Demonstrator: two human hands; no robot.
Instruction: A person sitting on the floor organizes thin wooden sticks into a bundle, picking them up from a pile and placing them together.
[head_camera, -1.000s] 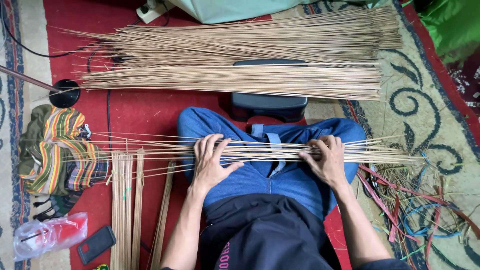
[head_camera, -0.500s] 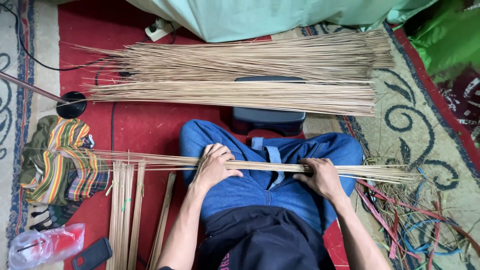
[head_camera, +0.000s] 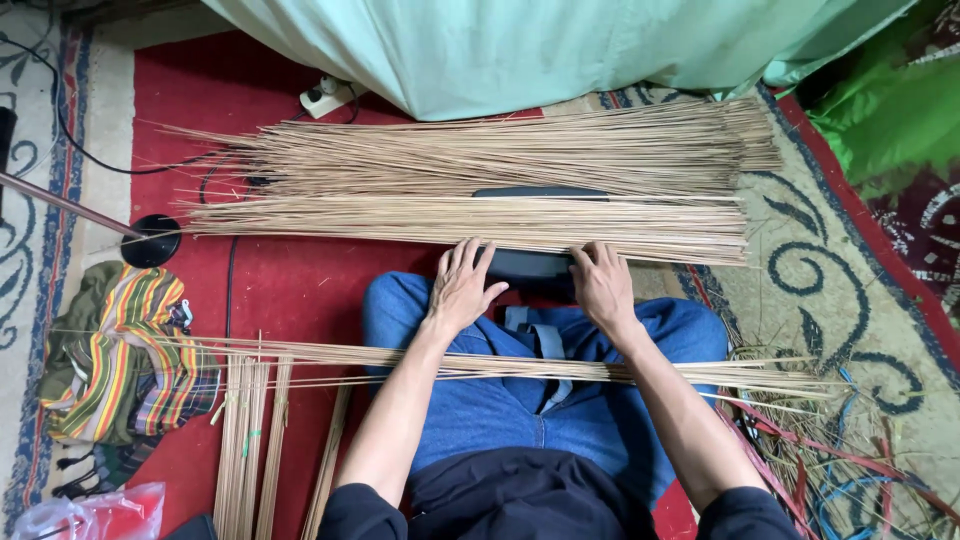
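Note:
My left hand (head_camera: 463, 281) and my right hand (head_camera: 602, 283) reach forward with fingers spread, fingertips touching the near edge of a long pile of thin tan sticks (head_camera: 470, 215). A dark flat object (head_camera: 530, 264) lies under that pile, just beyond my hands. A second, larger pile of sticks (head_camera: 500, 150) lies further back. A thin bundle of sticks (head_camera: 330, 358) rests across my blue-trousered lap under both forearms. Neither hand holds anything.
Short sticks (head_camera: 245, 440) lie upright-wise by my left knee. Striped cloth (head_camera: 125, 350) sits at left, a plastic bag (head_camera: 95, 512) below it. A pale green sheet (head_camera: 560, 50) hangs beyond. Coloured strips and scraps (head_camera: 840, 450) litter the patterned rug at right.
Both hands let go of the bundle on my lap and moved forward to the near stick pile. The camera view tilted forward.

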